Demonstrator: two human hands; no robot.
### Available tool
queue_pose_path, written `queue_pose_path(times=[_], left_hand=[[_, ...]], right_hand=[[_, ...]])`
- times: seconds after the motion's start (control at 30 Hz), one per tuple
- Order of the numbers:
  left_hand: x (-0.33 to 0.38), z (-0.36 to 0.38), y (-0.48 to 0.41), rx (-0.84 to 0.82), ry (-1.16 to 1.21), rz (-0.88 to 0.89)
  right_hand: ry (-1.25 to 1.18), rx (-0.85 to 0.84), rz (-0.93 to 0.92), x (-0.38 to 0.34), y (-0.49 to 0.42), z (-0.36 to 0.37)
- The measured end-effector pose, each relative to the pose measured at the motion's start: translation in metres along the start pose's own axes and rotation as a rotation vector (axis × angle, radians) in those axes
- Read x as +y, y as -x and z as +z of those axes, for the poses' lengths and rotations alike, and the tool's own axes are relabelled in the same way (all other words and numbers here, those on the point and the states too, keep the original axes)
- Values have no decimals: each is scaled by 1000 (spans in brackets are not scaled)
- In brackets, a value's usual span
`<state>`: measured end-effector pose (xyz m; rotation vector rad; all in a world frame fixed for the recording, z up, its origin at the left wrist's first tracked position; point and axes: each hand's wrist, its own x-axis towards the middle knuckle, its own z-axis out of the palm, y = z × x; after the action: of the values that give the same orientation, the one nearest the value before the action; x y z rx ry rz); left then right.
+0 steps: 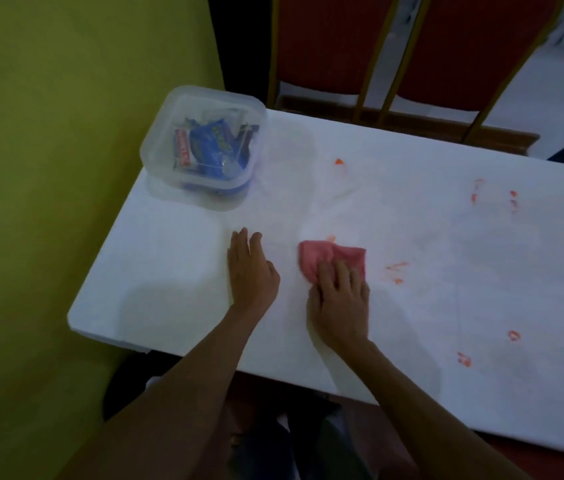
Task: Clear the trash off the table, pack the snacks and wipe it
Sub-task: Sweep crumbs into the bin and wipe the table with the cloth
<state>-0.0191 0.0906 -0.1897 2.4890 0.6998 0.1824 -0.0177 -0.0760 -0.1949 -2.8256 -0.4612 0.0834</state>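
1. The right hand (339, 299) presses flat on a pink cloth (329, 259) at table (176, 271) centre, fingers spread over it.
2. The left hand (251, 271) lies open, palm down, holding nothing.
3. The lidded snack container (204, 147) sits at ten o'clock; red smears (464, 359) at three.

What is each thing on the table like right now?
Box: lid on, snack packets inside.
Cloth: bunched, pressed on the table under the right hand.
Left hand: flat on the table, holding nothing.
Table: red smears left on the right side.
Chairs: pushed in at the far edge.
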Motion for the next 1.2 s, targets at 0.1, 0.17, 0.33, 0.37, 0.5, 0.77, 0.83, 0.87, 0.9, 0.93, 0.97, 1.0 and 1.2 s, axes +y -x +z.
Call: queue_pose_path(times=[0.1,0.17,0.33,0.37,0.5,0.77,0.83,0.87,0.9,0.93,0.97,1.0,1.2], left_hand=[[11,12,-27,-5,-47,-120],[14,25,-32,36,-82,-174],[12,48,-26,188,-234,-140],[13,48,-28,191,-245,-151],[13,53,-29,246,-280,-168],[14,54,-34,227,-326,-197],[13,54,-33,236,-331,-197],[13,55,-33,244,-335,-197],[14,55,-34,250,-334,-198],[15,55,-35,252,-332,-199],[15,55,-35,252,-332,-197],[15,55,-35,250,-335,-196],[15,55,-36,265,-340,-190]], right_hand=[[-46,-103,-320,-11,-11,12],[-15,-141,-429,-1,-37,12],[13,-27,-65,44,-111,8],[-11,7,46,46,-121,8],[-13,-9,-67,2,-124,15],[-311,-38,-302,30,-185,11],[-359,49,-161,38,-197,0],[-306,97,-112,41,-201,-3],[-219,120,-75,43,-204,-4],[-126,106,-43,44,-205,-3],[-48,77,-22,44,-204,1],[2,56,-14,43,-202,6],[-65,86,124,21,-199,18]])
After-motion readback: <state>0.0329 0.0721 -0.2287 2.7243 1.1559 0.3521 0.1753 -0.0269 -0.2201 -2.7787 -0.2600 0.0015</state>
